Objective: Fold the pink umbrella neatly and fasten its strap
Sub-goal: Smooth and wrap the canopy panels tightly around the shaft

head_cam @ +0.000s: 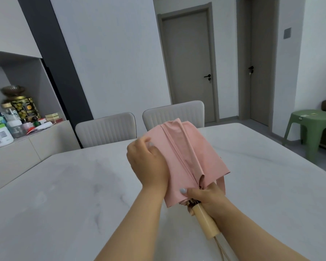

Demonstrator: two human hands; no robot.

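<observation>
While the right hand [205,196] is closed around the top of the wooden handle [205,221] at lower centre of the frame, the pink umbrella [184,159] is held above the pale table [64,185], its canopy loose. At frame centre, the left hand [147,162] lies against the fabric's left side, fingers curled, pinching a fold.

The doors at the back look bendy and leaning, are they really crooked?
Probably not: in the head view the wide lens tilts the doors and wall edges near the sides. The light is soft and even, with faint shadows on the table. The umbrella and both hands look fairly sharp.
</observation>
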